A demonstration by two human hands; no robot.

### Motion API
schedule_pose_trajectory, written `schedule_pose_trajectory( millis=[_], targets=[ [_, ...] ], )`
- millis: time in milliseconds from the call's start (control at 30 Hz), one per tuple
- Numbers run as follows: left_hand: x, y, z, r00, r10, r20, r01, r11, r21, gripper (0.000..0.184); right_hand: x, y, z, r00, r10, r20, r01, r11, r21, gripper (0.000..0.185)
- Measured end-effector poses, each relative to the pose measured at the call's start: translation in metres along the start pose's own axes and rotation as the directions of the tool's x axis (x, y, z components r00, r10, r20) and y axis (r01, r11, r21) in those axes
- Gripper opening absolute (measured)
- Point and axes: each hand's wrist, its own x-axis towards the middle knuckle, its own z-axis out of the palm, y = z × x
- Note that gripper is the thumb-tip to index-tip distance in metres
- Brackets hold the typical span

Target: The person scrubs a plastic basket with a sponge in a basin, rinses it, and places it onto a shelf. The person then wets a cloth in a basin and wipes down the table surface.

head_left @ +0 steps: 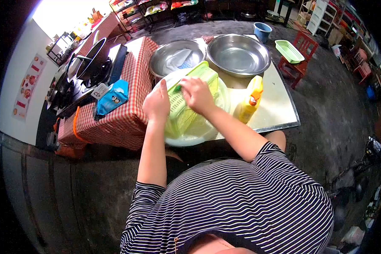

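Nearest us was the black-and-white striped shirt (233, 199), with both bare forearms reaching out from it over the table (281, 110). In this one head view, we had the basket (209, 78) tipped at a steep slant over a pale round tub (223, 112), its lower part down inside the tub. The basket was light yellow-green, bright and see-through in places, its walls cut with rows of narrow slots and its rim solid.

Our left hand (156, 103) gripped the basket at its left edge, thumb upright beside the rim; the other fingers were mostly out of sight. Our right hand (195, 95) was on the basket, its fingers bent and close together over a small dark-green patch (177, 89). We could not tell what that patch was, nor whether those fingers pinched it.

Just beyond the tub stood two steel basins, the left one (157, 57) with a whitish cloth (178, 59) inside, the right one (241, 63) just beside it. A yellow bottle (249, 108) stood right of the tub.
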Motion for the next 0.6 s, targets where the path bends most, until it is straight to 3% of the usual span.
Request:
schedule_pose_trajectory(
  millis=[200, 233, 300, 333, 467, 600],
  targets=[
    [-0.008, -0.012, 0.019, 0.997, 0.034, -0.067, -0.034, 0.999, 0.012, 0.071, 0.009, 0.1, 0.013, 0.955, 0.268, -0.125, -0.273, 0.962, -0.024, 0.023],
    [-0.009, -0.01, 0.019, 0.995, 0.048, -0.083, -0.049, 0.999, -0.003, 0.07, 0.013, 0.109, 0.011, 0.923, 0.354, -0.152, -0.346, 0.935, 0.076, 0.023],
    [-0.012, -0.008, 0.013, 0.993, 0.023, -0.112, -0.021, 1.0, 0.021, 0.066, 0.019, 0.123, 0.007, 0.732, 0.674, -0.104, -0.664, 0.739, 0.114, 0.026],
    [-0.015, -0.009, 0.009, 0.992, 0.01, -0.128, -0.006, 0.999, 0.034, 0.065, 0.025, 0.13, 0.006, 0.681, 0.724, -0.114, -0.705, 0.689, 0.167, 0.029],
    [-0.017, -0.044, 0.01, 0.974, -0.082, -0.213, 0.004, 0.94, -0.342, 0.055, 0.048, 0.089, -0.019, 0.808, 0.568, -0.155, -0.546, 0.822, 0.163, 0.028],
    [-0.027, -0.08, 0.022, 0.965, -0.211, -0.155, 0.029, 0.675, -0.737, 0.057, 0.074, 0.01, -0.048, 0.934, 0.298, -0.195, -0.284, 0.954, 0.096, 0.024]
  ],
)
